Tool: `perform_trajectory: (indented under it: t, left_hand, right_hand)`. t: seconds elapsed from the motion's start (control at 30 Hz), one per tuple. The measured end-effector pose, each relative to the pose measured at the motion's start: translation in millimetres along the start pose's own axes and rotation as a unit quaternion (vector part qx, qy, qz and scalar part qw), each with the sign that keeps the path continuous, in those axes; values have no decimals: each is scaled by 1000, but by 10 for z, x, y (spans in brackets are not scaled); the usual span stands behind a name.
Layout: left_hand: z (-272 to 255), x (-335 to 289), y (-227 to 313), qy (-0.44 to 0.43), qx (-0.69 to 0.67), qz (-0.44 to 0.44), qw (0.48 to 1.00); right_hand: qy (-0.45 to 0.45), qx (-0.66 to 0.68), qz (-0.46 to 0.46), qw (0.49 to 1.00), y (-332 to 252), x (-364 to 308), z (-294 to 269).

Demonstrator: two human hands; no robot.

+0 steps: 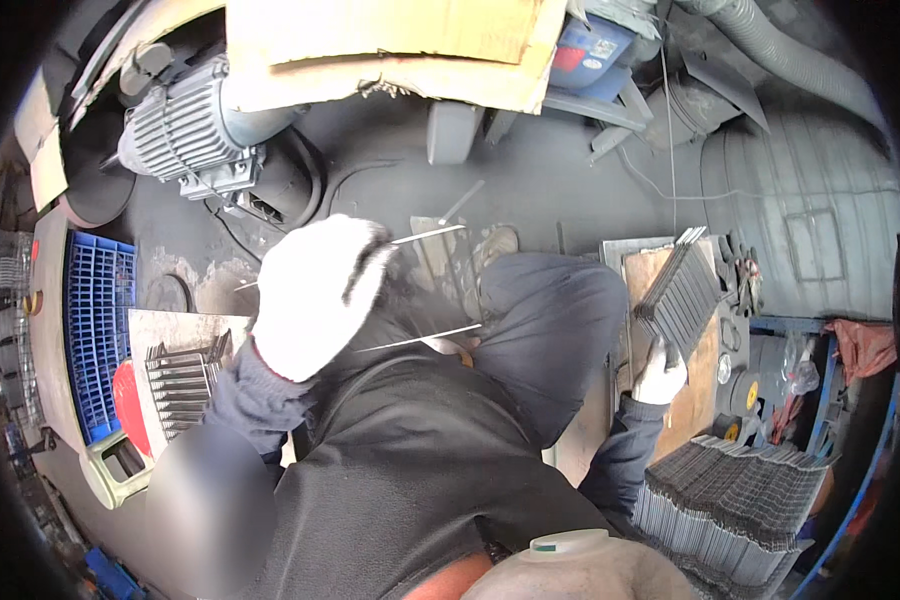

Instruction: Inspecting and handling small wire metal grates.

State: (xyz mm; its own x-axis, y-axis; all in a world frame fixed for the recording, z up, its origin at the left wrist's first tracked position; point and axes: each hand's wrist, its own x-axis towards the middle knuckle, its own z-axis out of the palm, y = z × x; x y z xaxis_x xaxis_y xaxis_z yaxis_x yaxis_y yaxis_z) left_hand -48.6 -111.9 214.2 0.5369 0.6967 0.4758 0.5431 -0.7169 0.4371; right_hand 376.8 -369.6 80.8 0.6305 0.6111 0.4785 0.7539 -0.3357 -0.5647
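Note:
My left hand [320, 290], in a white glove, is raised over my lap with its fingers curled round a thin metal piece. One bright narrow strip [428, 235] of metal sticks out past the fingers. A second bright strip [420, 338] lies lower, beside the hand; whether both belong to one piece is unclear. To the right, my white-gloved right hand [660, 375] is at the near end of a row of thin dark metal frames [682, 295] on a board. Its fingers are closed against that end, partly hidden.
Similar metal frames [185, 385] lie on a board at left, near a red disc [130, 408] and a blue plastic crate [100, 335]. A grey motor [180, 125] and cardboard [400, 45] stand ahead. Stacked metal parts [730, 505] sit lower right; a large grey drum [805, 220] stands far right.

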Motion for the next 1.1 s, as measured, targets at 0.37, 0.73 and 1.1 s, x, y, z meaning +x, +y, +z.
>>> perform_trajectory:
  t: [0.37,0.73,1.1]
  left_hand:
    - [305,-4,20,-46,100,22,994]
    - [1385,-776,-1169,83,-447,-393,799]
    - [2149,52,-870,-18,-591,-391,706]
  right_hand:
    - [-393,575,244,675,-2340,37,1506]
    - [-270,488,280,782,-1651,192,2457]
    - [-241,493,277,789,-911,681,2279]
